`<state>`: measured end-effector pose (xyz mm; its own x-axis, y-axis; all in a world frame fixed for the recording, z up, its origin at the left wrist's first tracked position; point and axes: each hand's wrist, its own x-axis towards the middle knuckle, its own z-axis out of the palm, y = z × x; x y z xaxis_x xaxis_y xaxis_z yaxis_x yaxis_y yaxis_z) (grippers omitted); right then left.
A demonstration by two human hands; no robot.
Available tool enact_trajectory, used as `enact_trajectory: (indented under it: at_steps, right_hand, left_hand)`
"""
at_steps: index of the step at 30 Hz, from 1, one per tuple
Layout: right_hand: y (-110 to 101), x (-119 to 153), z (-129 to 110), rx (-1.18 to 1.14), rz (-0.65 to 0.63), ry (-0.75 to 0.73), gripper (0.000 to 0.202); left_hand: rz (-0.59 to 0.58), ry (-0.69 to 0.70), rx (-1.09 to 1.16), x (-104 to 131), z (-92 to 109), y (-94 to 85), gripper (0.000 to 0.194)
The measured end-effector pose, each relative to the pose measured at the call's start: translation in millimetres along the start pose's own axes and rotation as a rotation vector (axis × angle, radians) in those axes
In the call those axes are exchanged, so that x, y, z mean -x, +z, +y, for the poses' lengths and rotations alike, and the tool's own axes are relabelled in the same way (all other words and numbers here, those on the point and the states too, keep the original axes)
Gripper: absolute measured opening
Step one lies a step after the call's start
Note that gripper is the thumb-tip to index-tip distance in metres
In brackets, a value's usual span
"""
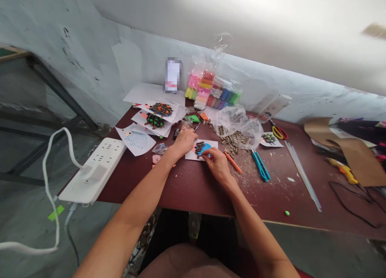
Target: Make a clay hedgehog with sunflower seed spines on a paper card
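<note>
A small white card [213, 144] lies before me with a blue clay shape [206, 146] on it, its left part covered by rows of striped sunflower seeds [199, 148]. My right hand [218, 165] is at the card's lower right, thumb and finger pinched over the blue clay on what looks like a seed. My left hand [185, 142] rests by the card's upper left edge, fingers bent together; whatever is in them is hidden. Right of the card, loose sunflower seeds [233, 144] lie in a heap, partly under a clear plastic bag [241, 123].
Finished seed-covered hedgehog cards [159, 110] and a drawn hedgehog sheet [135, 140] lie left. Packs of coloured clay [211, 91] stand behind. An orange pen [233, 163], teal cutter [261, 165], scissors [279, 132], glue sticks [303, 175], glue gun [343, 169] and power strip [93, 171] surround.
</note>
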<state>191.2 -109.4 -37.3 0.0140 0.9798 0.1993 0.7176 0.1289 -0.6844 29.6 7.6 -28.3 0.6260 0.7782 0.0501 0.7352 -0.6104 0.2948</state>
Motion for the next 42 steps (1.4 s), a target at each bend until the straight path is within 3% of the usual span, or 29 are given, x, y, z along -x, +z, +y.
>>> enact_trajectory:
  at_steps: [4,16,42]
  right_hand:
    - [3.6,-2.3,1.5,0.098,0.018,-0.036,0.015]
    - [8.6,-4.6,7.0,0.102,0.053,-0.008,0.016]
    - [7.7,-7.1,0.8,0.198,-0.031,-0.074,0.022]
  left_hand:
    - [0.0,-0.01,-0.007,0.5,1.1,-0.8,0.031]
    - [0.012,0.002,-0.006,0.5,0.3,0.6,0.03]
    - [0.007,-0.002,-0.008,0.5,1.0,-0.3,0.032]
